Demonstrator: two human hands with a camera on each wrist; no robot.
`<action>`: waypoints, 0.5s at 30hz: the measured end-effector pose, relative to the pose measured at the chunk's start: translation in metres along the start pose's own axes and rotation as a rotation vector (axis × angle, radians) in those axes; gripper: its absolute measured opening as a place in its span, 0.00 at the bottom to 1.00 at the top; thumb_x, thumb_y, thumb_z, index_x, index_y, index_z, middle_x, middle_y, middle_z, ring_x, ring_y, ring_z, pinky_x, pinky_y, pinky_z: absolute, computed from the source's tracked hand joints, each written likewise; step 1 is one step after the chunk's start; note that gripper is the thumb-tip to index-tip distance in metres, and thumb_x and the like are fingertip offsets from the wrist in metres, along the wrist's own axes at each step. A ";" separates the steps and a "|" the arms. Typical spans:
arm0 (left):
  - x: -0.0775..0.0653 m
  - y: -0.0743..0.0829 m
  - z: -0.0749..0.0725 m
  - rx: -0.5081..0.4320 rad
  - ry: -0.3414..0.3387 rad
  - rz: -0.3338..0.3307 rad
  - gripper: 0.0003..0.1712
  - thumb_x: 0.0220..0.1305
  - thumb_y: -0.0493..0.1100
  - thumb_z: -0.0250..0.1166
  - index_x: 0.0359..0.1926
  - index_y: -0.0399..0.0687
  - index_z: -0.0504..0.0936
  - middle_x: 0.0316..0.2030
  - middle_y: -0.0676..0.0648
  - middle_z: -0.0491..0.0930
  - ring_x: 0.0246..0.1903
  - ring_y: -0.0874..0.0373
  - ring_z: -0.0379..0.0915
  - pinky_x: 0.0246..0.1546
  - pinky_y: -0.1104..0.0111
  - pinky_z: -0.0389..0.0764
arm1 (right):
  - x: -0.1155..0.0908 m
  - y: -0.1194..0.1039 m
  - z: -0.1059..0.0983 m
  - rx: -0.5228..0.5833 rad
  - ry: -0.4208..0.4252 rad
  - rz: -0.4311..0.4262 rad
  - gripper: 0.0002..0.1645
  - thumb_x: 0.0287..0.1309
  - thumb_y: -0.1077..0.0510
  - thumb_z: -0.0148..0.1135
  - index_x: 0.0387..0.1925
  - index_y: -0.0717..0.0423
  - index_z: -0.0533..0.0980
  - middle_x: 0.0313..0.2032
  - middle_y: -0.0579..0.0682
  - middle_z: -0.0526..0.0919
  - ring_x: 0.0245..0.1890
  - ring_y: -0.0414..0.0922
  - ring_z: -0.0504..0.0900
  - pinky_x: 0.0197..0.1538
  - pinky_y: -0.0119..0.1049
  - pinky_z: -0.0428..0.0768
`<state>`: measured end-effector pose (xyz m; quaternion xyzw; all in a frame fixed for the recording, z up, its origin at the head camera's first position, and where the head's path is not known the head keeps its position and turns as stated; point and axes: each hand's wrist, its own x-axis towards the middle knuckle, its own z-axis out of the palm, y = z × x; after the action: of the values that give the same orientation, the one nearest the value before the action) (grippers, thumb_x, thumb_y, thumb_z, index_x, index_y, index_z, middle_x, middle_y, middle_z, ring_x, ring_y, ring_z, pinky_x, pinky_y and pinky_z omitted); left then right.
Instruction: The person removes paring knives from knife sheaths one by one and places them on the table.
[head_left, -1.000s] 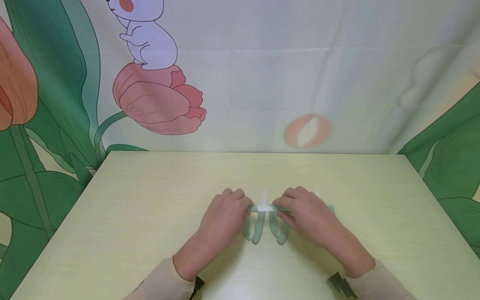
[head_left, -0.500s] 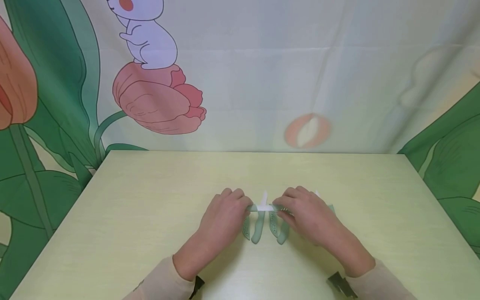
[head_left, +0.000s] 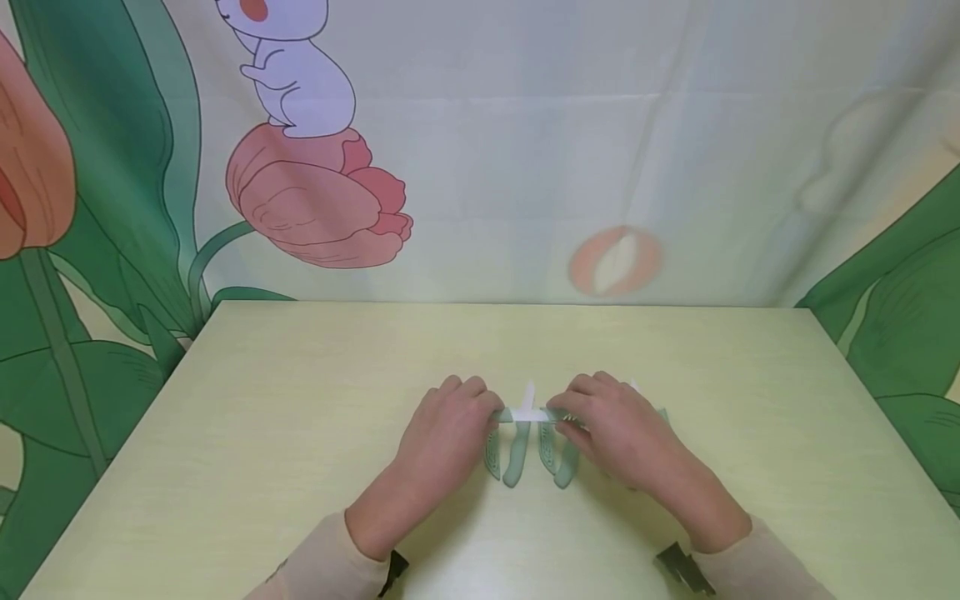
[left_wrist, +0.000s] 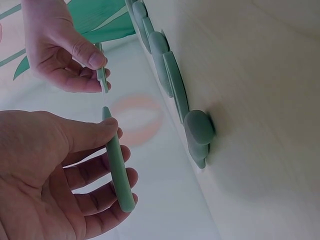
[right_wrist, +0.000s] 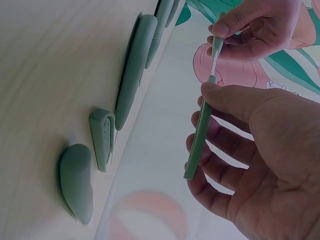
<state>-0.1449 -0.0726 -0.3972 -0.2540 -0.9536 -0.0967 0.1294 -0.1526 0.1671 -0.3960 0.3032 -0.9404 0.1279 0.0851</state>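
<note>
My left hand [head_left: 450, 433] holds one end of a slim green-and-white piece, apparently a knife. Its smooth, rounded green handle [left_wrist: 119, 175] lies along the left fingers, pinched near the end by the thumb. My right hand [head_left: 618, 433] pinches a flatter green piece [right_wrist: 201, 135] at the other end. Between the two hands a narrow white blade [head_left: 527, 415] spans the gap. Below the hands in the head view are smooth green handles [head_left: 516, 458] and green pieces with a ridged pattern [head_left: 492, 457]. A white pointed tip [head_left: 529, 392] sticks up behind the blade.
Several more green pieces lie on the pale table [head_left: 300, 417], among them a rounded one [right_wrist: 77, 185] and a slotted one [right_wrist: 101, 140]. Another white tip [head_left: 633, 386] shows behind the right hand. A printed curtain [head_left: 487, 167] hangs behind the table's far edge.
</note>
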 end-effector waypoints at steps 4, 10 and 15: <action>0.000 0.000 0.001 0.002 -0.006 -0.006 0.06 0.62 0.39 0.79 0.38 0.49 0.90 0.29 0.52 0.77 0.28 0.55 0.65 0.28 0.69 0.70 | 0.000 0.000 0.000 -0.002 -0.006 0.005 0.14 0.62 0.59 0.78 0.49 0.50 0.88 0.42 0.45 0.85 0.39 0.45 0.78 0.39 0.38 0.79; 0.000 -0.001 0.001 -0.006 -0.011 -0.010 0.06 0.62 0.38 0.79 0.38 0.49 0.90 0.30 0.52 0.78 0.28 0.55 0.66 0.28 0.68 0.70 | 0.000 0.000 -0.001 -0.010 -0.005 0.003 0.14 0.61 0.59 0.78 0.48 0.50 0.88 0.42 0.44 0.85 0.39 0.45 0.78 0.38 0.38 0.79; -0.001 -0.002 0.001 0.004 -0.015 -0.014 0.07 0.62 0.38 0.79 0.39 0.49 0.90 0.30 0.52 0.78 0.28 0.55 0.66 0.28 0.68 0.70 | -0.001 0.000 -0.001 -0.011 0.008 -0.005 0.14 0.60 0.59 0.79 0.48 0.50 0.88 0.42 0.45 0.86 0.38 0.45 0.78 0.37 0.37 0.78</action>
<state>-0.1454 -0.0739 -0.3990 -0.2477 -0.9566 -0.0936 0.1219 -0.1516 0.1681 -0.3953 0.3045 -0.9401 0.1238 0.0907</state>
